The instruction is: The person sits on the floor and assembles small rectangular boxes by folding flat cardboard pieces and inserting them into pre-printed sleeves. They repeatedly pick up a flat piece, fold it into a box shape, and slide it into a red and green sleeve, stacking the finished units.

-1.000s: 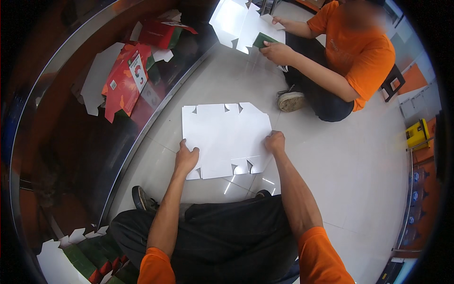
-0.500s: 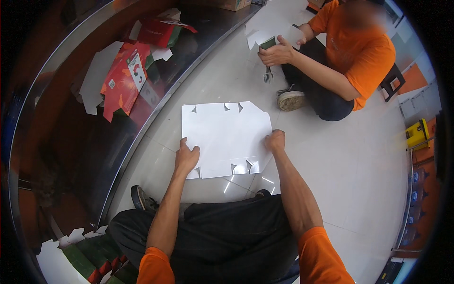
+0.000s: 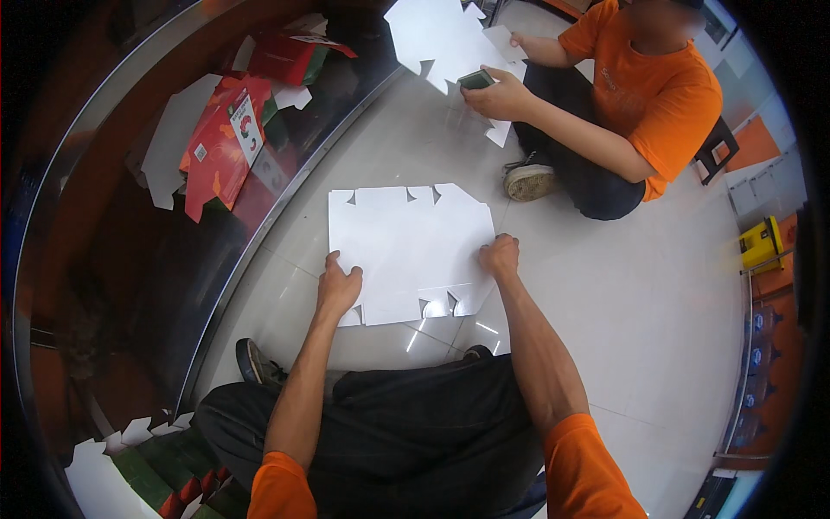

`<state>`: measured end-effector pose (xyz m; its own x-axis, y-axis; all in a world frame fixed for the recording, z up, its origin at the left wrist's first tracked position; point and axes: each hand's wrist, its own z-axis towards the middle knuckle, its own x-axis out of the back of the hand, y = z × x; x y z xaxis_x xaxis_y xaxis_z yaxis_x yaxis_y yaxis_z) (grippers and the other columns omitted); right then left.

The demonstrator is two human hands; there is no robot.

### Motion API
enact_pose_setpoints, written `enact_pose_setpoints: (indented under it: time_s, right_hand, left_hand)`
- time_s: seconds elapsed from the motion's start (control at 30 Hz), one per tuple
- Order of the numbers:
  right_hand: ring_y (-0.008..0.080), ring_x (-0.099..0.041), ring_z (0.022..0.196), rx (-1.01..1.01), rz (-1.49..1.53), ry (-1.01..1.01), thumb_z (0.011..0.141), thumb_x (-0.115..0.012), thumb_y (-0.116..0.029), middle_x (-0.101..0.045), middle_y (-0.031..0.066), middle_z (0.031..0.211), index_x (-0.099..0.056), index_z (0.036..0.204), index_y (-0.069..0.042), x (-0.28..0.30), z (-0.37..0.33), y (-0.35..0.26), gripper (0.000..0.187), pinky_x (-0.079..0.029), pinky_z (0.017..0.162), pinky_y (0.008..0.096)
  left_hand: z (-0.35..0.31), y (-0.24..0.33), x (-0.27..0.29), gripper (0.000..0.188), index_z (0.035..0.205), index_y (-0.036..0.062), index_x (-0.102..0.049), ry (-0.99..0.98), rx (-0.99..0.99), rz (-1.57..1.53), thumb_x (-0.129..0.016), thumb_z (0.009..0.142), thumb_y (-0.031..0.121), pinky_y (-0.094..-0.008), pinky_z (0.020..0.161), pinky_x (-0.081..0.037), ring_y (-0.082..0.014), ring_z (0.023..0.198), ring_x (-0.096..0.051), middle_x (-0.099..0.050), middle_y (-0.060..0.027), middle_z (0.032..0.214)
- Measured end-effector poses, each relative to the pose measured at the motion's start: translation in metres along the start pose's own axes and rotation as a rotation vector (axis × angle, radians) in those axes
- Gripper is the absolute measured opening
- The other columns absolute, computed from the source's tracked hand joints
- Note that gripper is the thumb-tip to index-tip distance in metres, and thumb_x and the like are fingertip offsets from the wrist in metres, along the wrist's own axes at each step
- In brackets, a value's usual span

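A flat white cut-out carton sheet [image 3: 411, 246], with notches along its far and near edges, lies before me above the tiled floor. Slightly offset edges suggest a stack, but I cannot tell how many sheets there are. My left hand [image 3: 339, 284] is closed on its left edge, thumb on top. Across from it, my right hand [image 3: 501, 256] grips the right edge with its fingers curled; part of those fingers is hidden.
Opposite at the right sits a person [image 3: 653, 86] in orange, holding another white carton sheet [image 3: 445, 41] and a small green item [image 3: 475, 80]. Red printed cartons [image 3: 226, 143] rest on the dark shelf [image 3: 337, 112]. Green-and-red cartons [image 3: 160, 467] stand at lower left.
The other person's white sheet has swung up and left, showing more of its face. My hands keep their hold on the carton sheet, almost still.
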<state>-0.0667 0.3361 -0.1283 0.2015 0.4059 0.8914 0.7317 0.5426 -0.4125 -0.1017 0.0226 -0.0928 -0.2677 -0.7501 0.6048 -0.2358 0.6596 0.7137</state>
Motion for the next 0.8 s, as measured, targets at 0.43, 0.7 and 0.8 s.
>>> enact_pose_setpoints:
  time_s: [0.43, 0.7, 0.8]
  right_hand:
    - [0.0416, -0.058, 0.108, 0.022, -0.053, 0.028, 0.075, -0.066, -0.017, -0.052, 0.0280, 0.121, -0.061, 0.110, 0.004, 0.007, -0.011, -0.013, 0.041, -0.049, 0.095, 0.0452]
    - [0.0408, -0.058, 0.107, 0.004, 0.052, 0.012, 0.069, -0.069, -0.020, -0.059, 0.0301, 0.113, -0.059, 0.109, 0.008, 0.000, 0.000, -0.002, 0.050, -0.048, 0.094, 0.0416]
    - [0.0406, -0.058, 0.107, 0.005, 0.127, 0.030, 0.068, -0.069, -0.018, -0.059, 0.0303, 0.113, -0.057, 0.109, 0.010, -0.006, 0.004, 0.003, 0.051, -0.048, 0.095, 0.0413]
  left_hand:
    - [-0.001, 0.001, 0.001, 0.068, 0.140, -0.0030, -0.032, -0.023, 0.031, 0.016, -0.055, 0.082, 0.024, -0.0424, 0.105, -0.039, -0.0422, 0.121, -0.051, -0.050, -0.0307, 0.130]
    - [0.001, 0.000, 0.000, 0.067, 0.139, -0.0033, -0.032, -0.024, 0.019, 0.015, -0.055, 0.082, 0.024, -0.0421, 0.106, -0.038, -0.0413, 0.124, -0.048, -0.047, -0.0295, 0.134]
    - [0.003, -0.004, -0.003, 0.068, 0.140, -0.0034, -0.032, -0.020, 0.004, 0.013, -0.055, 0.082, 0.024, -0.0423, 0.106, -0.038, -0.0411, 0.124, -0.048, -0.047, -0.0292, 0.134]
